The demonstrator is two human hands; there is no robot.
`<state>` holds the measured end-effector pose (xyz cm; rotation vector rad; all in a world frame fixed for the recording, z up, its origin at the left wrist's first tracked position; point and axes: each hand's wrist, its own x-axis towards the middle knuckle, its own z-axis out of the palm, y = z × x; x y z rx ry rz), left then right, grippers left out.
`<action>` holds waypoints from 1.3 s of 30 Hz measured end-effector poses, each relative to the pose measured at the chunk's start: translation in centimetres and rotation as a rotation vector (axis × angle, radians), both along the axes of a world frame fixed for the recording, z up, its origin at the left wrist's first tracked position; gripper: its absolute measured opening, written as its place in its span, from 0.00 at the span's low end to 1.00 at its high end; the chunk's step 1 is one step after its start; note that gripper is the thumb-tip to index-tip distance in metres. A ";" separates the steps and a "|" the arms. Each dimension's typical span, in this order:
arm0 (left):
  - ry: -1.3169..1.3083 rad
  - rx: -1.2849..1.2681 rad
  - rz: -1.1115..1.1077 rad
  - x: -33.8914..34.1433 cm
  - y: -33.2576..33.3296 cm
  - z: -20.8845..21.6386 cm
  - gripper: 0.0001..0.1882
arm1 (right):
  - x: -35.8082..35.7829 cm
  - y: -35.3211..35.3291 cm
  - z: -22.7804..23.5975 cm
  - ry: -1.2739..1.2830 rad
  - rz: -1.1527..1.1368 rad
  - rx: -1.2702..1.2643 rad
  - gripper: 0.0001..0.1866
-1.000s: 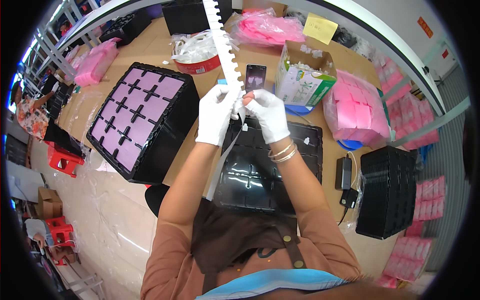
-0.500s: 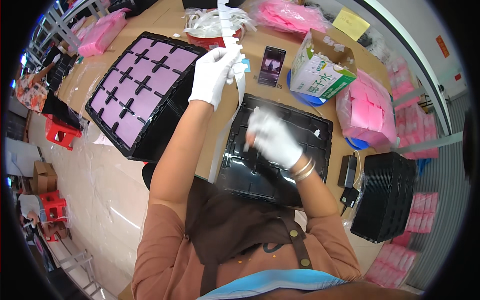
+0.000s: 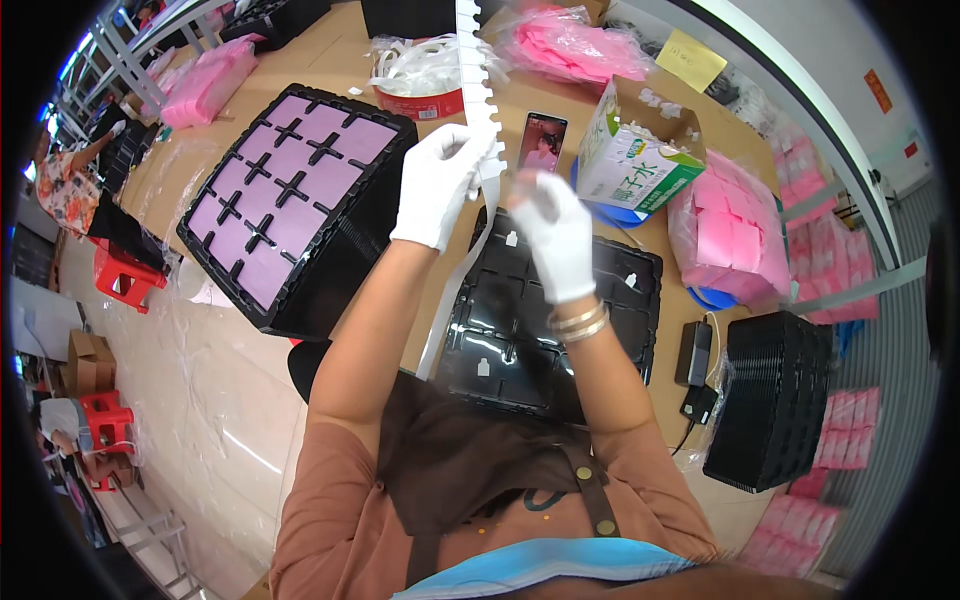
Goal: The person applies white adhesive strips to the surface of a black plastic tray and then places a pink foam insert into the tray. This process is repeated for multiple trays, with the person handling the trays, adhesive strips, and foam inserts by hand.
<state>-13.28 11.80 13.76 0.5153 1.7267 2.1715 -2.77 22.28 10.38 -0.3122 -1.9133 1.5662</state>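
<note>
My left hand (image 3: pixel 438 190), in a white glove, pinches a long white strip of tabs (image 3: pixel 473 60) that runs from the far side of the table down past the tray's left edge. Close to the strip, on its right, hovers my gloved right hand (image 3: pixel 560 240); its fingers are smeared by motion, so what they hold cannot be made out. Below it lies a shiny black compartment tray (image 3: pixel 610 340), with small white tabs (image 3: pixel 484 368) stuck on it in several places.
To the left stands a stack of black trays with purple sheets (image 3: pixel 330 178). Farther back are a red tub (image 3: pixel 425 104) of white strips and a phone (image 3: pixel 543 142). On the right are an open carton (image 3: pixel 640 165), pink packs (image 3: pixel 735 230), a black adapter (image 3: pixel 693 352) and stacked black trays (image 3: pixel 770 400).
My right hand has moved up from the tray toward the strip. A white tab now shows near the tray's lower left. My left hand has shifted slightly right and nearer.
</note>
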 end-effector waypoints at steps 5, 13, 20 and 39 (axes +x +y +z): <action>-0.040 0.039 0.011 0.7 0.6 0.5 0.11 | -3.4 0.8 0.7 -0.009 0.073 -0.306 0.08; -0.183 0.124 -0.039 -1.2 -1.0 -0.6 0.10 | 0.3 0.3 1.9 0.249 -0.019 0.041 0.03; 0.175 -0.235 -0.103 -1.1 -5.8 -3.1 0.22 | 18.5 10.0 -4.8 -0.370 0.174 -0.216 0.04; 0.514 -0.516 0.156 16.0 -9.7 -17.6 0.19 | 27.6 10.3 -12.4 -0.742 0.066 -0.198 0.07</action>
